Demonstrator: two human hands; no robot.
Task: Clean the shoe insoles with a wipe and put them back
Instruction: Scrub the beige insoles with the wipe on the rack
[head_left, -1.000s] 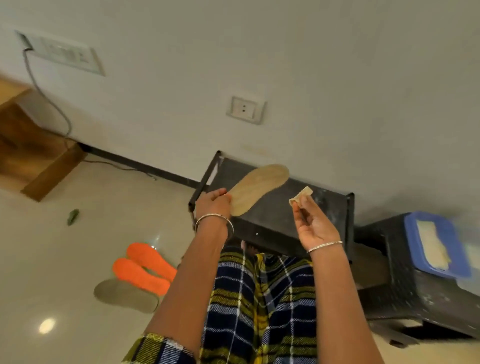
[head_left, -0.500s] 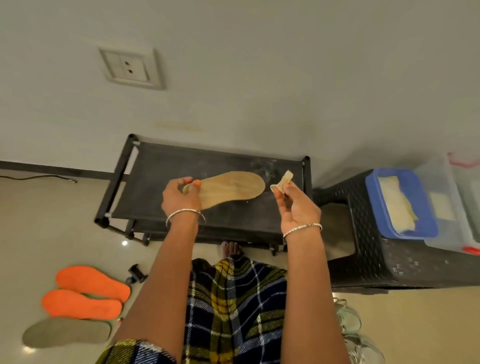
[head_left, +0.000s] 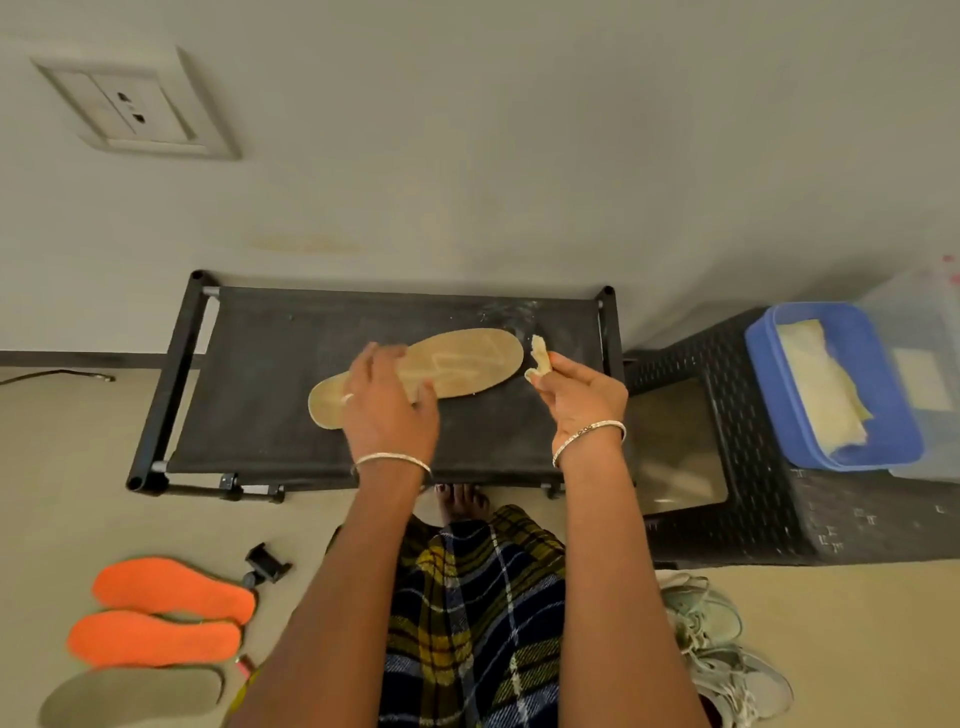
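Risk of tan insole (head_left: 462, 361) slipping from mid-length grip of left fingers (head_left: 372, 359) once pressed by wipe (head_left: 539, 357) pinched in right fingers (head_left: 560, 365).

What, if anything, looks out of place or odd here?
Whitish powdery smears mark the black rack's far right corner, beyond the tan insole. Two orange insoles and a grey insole lie loose on the floor, left. Nothing looks damaged.

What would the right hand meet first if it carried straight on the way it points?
Probably the rounded end of the tan flat insole, held by the left hand over the black rack. The right hand's small crumpled cream wipe would touch first; depth is unclear.
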